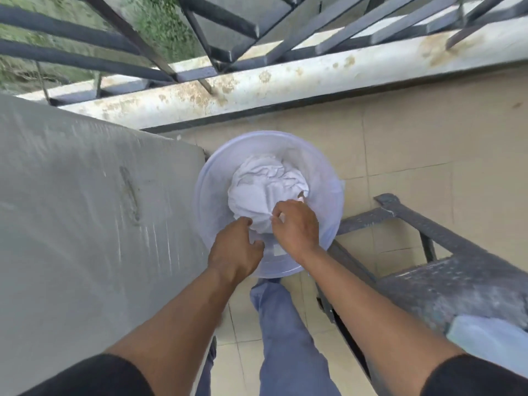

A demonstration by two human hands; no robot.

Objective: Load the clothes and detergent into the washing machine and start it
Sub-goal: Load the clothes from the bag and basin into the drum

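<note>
- Right hand (295,225) down inside a pale plastic bucket (328,178), fingers curled, pinching the near edge of a bundle of white cloth (264,187).
- Left hand (235,248) just beside it at the near rim, fingers loosely spread, touching or almost touching the cloth, gripping nothing.
- Crumpled, soft, limp; probably light. Best gathered in a bunched handful from the middle, both hands, to stop trailing.
- Plain white, heavily creased, heaped beyond the fingertips in the bucket's bottom.
- Left of the hands, a grey covered machine (85,210).
</note>
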